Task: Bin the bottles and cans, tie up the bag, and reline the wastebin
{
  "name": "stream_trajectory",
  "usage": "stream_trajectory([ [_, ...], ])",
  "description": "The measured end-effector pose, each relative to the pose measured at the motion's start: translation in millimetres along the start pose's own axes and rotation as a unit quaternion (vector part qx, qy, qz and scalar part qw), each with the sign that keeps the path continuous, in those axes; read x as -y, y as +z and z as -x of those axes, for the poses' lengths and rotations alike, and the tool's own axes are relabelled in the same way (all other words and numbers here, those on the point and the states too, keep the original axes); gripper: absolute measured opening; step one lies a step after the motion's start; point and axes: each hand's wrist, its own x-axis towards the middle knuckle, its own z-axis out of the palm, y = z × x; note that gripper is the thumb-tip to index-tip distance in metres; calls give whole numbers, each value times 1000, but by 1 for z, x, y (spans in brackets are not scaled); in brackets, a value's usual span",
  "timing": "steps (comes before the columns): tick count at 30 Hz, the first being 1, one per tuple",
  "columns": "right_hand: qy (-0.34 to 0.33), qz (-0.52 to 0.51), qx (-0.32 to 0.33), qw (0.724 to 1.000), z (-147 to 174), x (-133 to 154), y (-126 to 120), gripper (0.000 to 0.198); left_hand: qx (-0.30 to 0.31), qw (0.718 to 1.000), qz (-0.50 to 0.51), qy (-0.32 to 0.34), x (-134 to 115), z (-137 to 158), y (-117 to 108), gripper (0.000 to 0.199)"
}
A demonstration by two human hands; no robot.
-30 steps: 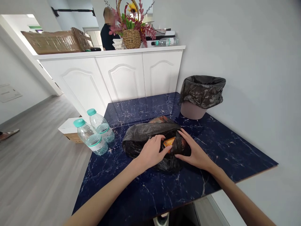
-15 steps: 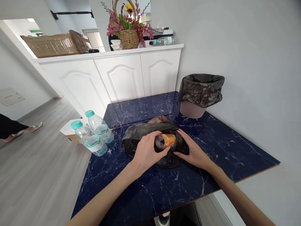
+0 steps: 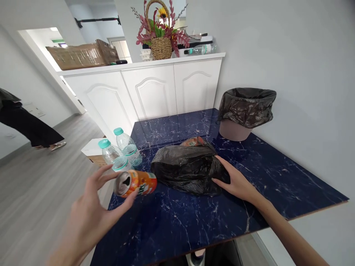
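Observation:
My left hand (image 3: 102,199) grips an opened orange drink can (image 3: 142,183) between thumb and fingers, tipped on its side above the left edge of the dark blue marbled table (image 3: 177,225). The can's top with its open hole faces left. In the middle of the table lies a crumpled black plastic bag (image 3: 183,166), with something orange and red showing at its far side. My right hand (image 3: 233,181) grips the bag's right end between thumb and fingers; its contents are mostly hidden.
Two clear bottles with teal caps (image 3: 128,147) stand at the table's left edge, close to the can. A bin lined with a black bag (image 3: 235,129) stands at the back right by the wall. White cabinets (image 3: 155,92) border the far side. A person in black trousers (image 3: 33,123) is at left.
My left hand has drawn the can out of the bag and carried it left, toward the bottles. My right hand stays on the bag. The person at left has come further into view.

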Motion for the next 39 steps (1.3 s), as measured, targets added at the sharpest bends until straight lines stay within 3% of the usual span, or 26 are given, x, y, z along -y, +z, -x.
stream_trajectory([
  [3, 2, -2, 1, 1000, 1, 0, 0, 89, 11, 998, -56, -35, 34, 5, -12, 70],
  [7, 28, -2, 21, 999, 1, 3, -1, 90, 66, 989, -109, -68, 63, 3, -10, 57],
  [14, 37, -11, 17, 999, 2, 8, -5, 88, 93, 979, -162, -83, 84, -6, 10, 83],
  [18, 1, -39, -36, 999, 1, 17, -12, 75, 92, 975, -186, -81, 92, -7, 18, 81],
  [22, -29, -37, -159, 986, -1, 32, -22, 54, 80, 979, -178, -64, 99, -4, 21, 91],
  [24, -50, -18, -233, 971, -3, 45, -29, 42, 56, 983, -174, -38, 94, -1, 18, 91],
  [26, -79, -7, -250, 965, -6, 61, -34, 31, -14, 986, -166, -12, 80, 4, 13, 87],
  [28, -123, -2, -178, 976, -12, 78, -36, 25, -83, 988, -130, 23, 58, 9, 8, 70],
  [29, -146, 1, -120, 982, -16, 85, -35, 25, -90, 990, -93, 52, 44, 11, 9, 54],
  [31, -179, 19, -6, 984, -27, 95, -28, 29, -10, 991, 11, 136, 16, 13, 18, 27],
  [33, -180, 58, 67, 980, -41, 96, -17, 34, 121, 966, 94, 206, -9, 10, 40, 27],
  [36, -157, 140, 99, 973, -59, 86, 2, 42, 229, 928, 161, 244, -33, -4, 91, 29],
  [39, -138, 186, 86, 969, -71, 73, 13, 50, 251, 930, 125, 240, -41, -23, 142, 32],
])
